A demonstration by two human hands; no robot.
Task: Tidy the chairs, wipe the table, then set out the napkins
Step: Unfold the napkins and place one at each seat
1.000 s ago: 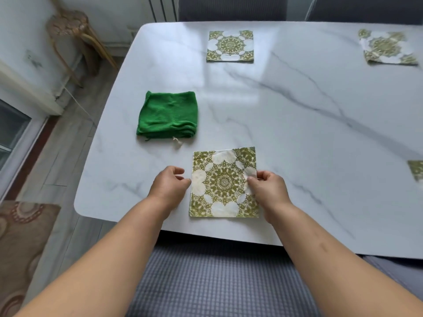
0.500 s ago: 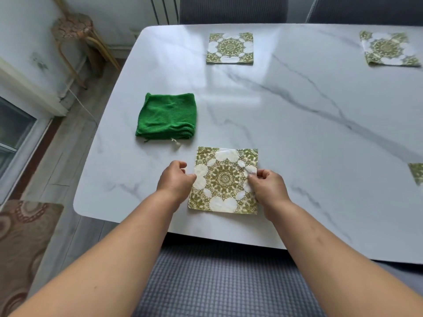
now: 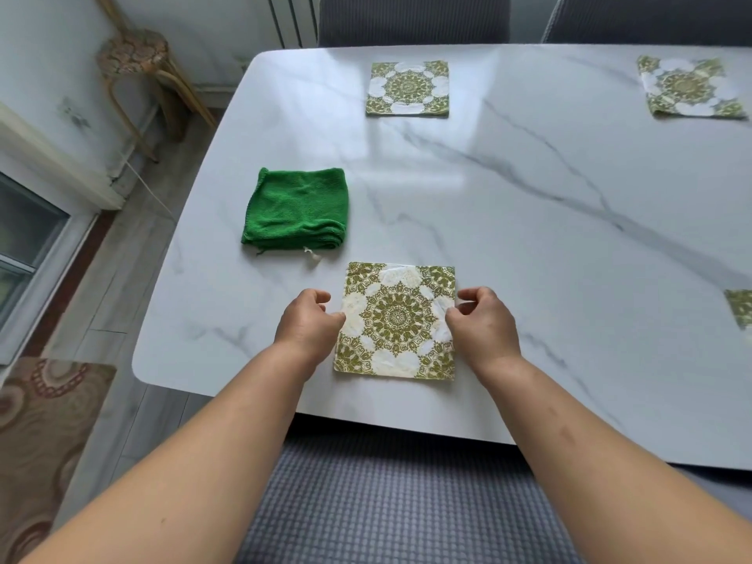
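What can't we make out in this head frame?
Head view only.
Right-edge napkin: cut off by the frame edge.
Left hand, right hand: fingertips curled under, so grip on the near napkin is unclear.
Far chairs: backs cut off by the top edge.
Near chair: mostly under the table.

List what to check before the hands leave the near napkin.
1. Is the near napkin flat on the table: ok.
2. Is it wholly inside the table's front edge: ok.
3. Is it apart from the green cloth: ok, narrowly.
4. Have the left hand and right hand let go: cannot tell; curled fingers meet both side edges.
5. Is the green cloth cleared away: not ok, it lies folded on the table.
6. Are other places set: ok for the far napkin, far-right napkin and right-edge napkin.
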